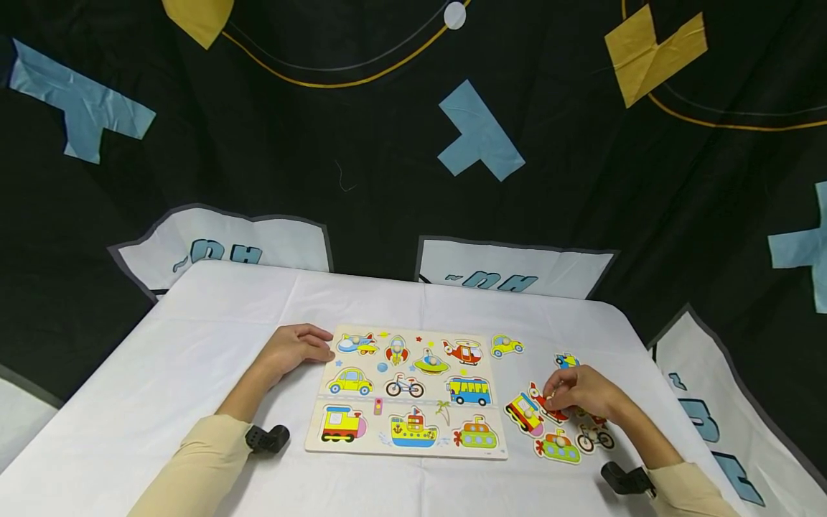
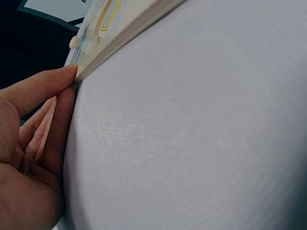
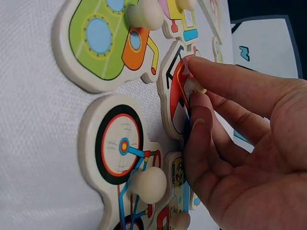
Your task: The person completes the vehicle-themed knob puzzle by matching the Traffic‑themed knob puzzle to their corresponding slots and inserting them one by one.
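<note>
Black curtain (image 1: 368, 143) hangs at twelve o'clock beyond the white cloth (image 1: 368, 490). Left hand (image 1: 296, 352) pinches the board's (image 1: 429, 406) edge at ten; right hand (image 1: 584, 391), at three, pinches the helicopter's (image 3: 177, 93) knob (image 3: 194, 86).

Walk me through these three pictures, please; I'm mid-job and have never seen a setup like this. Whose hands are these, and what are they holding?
There is no machine here: a person works with two bare hands. The wide picture comes from a camera on the head, looking forward and down. The two close-ups come from wrist cameras, one for each hand.

On the white cloth lies a puzzle board with vehicle pictures. To its right are loose knobbed pieces, among them a yellow car, a train, a submarine and a bicycle.

The left hand pinches the board's edge. The right hand holds the red helicopter piece by its knob.
</note>
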A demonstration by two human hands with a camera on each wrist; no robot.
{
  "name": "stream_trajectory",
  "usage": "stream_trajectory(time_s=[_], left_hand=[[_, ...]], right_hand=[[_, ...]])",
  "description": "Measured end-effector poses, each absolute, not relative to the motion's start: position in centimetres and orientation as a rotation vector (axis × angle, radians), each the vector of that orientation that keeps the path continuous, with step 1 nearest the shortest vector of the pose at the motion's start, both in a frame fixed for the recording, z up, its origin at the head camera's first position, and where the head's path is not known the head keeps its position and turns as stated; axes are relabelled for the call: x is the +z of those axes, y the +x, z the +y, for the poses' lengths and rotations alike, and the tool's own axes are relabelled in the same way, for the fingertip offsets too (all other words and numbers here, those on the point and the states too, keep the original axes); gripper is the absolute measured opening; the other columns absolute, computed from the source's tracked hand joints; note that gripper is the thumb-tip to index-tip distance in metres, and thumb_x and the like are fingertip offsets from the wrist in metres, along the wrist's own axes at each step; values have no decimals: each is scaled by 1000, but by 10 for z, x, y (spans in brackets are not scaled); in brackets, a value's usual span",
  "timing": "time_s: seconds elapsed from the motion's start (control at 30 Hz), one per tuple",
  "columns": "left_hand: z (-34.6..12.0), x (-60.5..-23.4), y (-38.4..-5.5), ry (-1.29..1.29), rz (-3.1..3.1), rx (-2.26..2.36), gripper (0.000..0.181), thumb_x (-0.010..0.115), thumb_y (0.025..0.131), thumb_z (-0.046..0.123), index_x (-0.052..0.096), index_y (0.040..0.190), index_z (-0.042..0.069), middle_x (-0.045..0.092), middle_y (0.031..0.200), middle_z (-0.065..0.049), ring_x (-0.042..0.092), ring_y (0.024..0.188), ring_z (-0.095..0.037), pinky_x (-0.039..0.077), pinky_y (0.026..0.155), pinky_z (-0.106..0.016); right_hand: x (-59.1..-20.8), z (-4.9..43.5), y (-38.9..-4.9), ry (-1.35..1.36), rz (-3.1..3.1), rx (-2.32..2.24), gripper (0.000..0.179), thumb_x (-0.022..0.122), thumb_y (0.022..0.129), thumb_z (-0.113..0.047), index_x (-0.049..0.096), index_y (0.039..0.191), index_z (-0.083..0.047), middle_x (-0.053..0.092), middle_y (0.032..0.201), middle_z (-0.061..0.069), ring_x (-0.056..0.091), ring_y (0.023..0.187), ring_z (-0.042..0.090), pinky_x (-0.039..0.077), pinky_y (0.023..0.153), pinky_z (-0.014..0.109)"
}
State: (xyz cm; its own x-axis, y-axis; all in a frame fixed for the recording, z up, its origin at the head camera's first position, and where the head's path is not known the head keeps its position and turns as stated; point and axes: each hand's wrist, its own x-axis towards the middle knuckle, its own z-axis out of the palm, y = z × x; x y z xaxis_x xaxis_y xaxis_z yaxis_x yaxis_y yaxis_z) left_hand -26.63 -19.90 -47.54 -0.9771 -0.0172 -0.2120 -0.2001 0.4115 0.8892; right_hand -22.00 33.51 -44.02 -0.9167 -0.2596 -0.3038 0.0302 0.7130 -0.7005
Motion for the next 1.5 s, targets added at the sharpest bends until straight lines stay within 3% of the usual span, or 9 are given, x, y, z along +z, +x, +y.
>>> stream_trajectory(time_s=[0.4, 0.93, 1.5], left_hand=[[-199, -475, -265, -195, 2518, 1579, 44, 85, 79, 22, 70, 119, 7, 78, 89, -1, 70, 86, -14, 50, 82, -29], [-199, -475, -266, -192, 2516, 1561, 46, 85, 80, 24, 70, 120, 8, 79, 91, -2, 71, 89, -15, 50, 82, -29], [-199, -475, -266, -192, 2510, 1588, 44, 84, 80, 21, 70, 119, 6, 79, 89, -1, 70, 86, -14, 50, 79, -26]], right_hand=[[-439, 331, -220, -128, 2548, -1032, 22, 80, 82, -20, 72, 96, -5, 65, 71, 3, 57, 65, 19, 45, 60, 32], [-432, 330, -222, -99, 2592, -1014, 17, 77, 81, -16, 73, 95, -6, 70, 85, 5, 60, 72, 20, 51, 66, 34], [-424, 317, -236, -10, 2628, -1061, 23, 81, 82, -21, 74, 99, -7, 73, 85, 4, 61, 73, 20, 51, 68, 35]])
